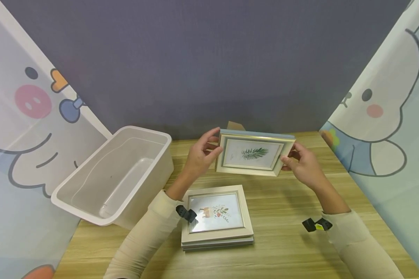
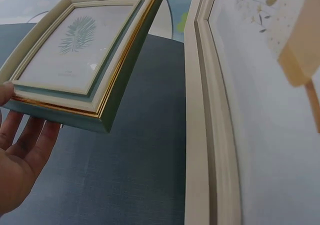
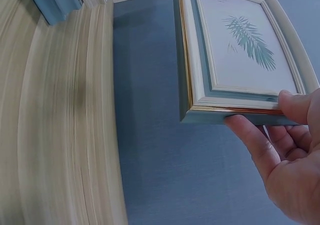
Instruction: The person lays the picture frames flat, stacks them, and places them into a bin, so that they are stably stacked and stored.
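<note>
A cream picture frame [image 1: 253,153] with a gold edge, blue-grey sides and a green leaf print is held tilted above the table. My left hand [image 1: 200,157] grips its left end, thumb on the front and fingers behind. At the opposite end my right hand [image 1: 305,164] pinches the frame's lower corner; in the right wrist view its thumb [image 3: 295,106] lies on the front border. Below, on the table, a stack of picture frames [image 1: 246,217] has a cream one with a flower print on top. My left forearm passes over the stack's left side.
A deep off-white plastic bin [image 1: 125,174] stands on the left of the wooden table [image 1: 283,240]; its visible inside holds nothing. A small brown flap [image 1: 235,126] shows behind the held frame. A dark grey panel [image 1: 209,69] rises at the back, with cartoon-printed walls on both sides.
</note>
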Demonstrator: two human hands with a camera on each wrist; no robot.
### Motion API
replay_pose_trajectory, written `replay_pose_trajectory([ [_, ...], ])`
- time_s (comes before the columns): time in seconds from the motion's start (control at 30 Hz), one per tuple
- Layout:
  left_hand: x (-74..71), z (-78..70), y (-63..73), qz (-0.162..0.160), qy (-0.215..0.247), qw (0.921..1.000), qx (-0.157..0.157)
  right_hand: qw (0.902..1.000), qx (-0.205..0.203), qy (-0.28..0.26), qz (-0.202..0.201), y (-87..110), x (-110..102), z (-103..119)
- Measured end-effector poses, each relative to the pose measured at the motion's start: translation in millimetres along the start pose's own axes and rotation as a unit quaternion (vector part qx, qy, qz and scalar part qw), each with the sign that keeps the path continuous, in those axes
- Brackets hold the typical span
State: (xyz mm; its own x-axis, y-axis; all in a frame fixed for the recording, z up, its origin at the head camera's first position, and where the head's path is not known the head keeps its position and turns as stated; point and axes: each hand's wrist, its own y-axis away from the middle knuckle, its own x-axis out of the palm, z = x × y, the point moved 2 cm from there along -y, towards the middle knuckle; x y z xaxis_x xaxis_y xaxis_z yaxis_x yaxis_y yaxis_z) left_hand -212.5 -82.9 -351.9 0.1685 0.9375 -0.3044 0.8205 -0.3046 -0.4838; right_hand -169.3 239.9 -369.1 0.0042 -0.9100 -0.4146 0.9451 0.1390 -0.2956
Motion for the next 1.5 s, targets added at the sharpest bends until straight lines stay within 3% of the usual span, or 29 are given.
replay_pose_trajectory([
  [0.2,-5.6,2.0,-4.8,0.046,0.018,0.9984,-0.026,0.9999,-0.007,0.002,0.008,1.0,-0.5,-0.8],
  [0.43,-15.5,7.2,-12.4,0.108,0.032,0.9905,-0.079,0.9996,-0.021,-0.002,0.018,1.4,-0.5,-1.8],
  [0.63,-22.6,11.5,-19.0,0.152,0.068,0.9835,-0.071,0.9988,-0.037,-0.011,0.029,1.1,0.7,-1.8],
  [1.03,-21.1,13.7,-24.0,0.276,0.161,0.9437,-0.084,0.9977,-0.045,-0.007,0.051,1.4,2.8,-2.0],
  [1.13,-20.0,14.7,-24.9,0.279,0.167,0.9419,-0.085,0.9977,-0.042,-0.004,0.053,1.5,2.9,-2.3],
  [1.5,-22.2,14.3,-25.8,0.228,0.172,0.9565,-0.06,0.9979,-0.04,0.004,0.051,1.5,2.6,-4.0],
])
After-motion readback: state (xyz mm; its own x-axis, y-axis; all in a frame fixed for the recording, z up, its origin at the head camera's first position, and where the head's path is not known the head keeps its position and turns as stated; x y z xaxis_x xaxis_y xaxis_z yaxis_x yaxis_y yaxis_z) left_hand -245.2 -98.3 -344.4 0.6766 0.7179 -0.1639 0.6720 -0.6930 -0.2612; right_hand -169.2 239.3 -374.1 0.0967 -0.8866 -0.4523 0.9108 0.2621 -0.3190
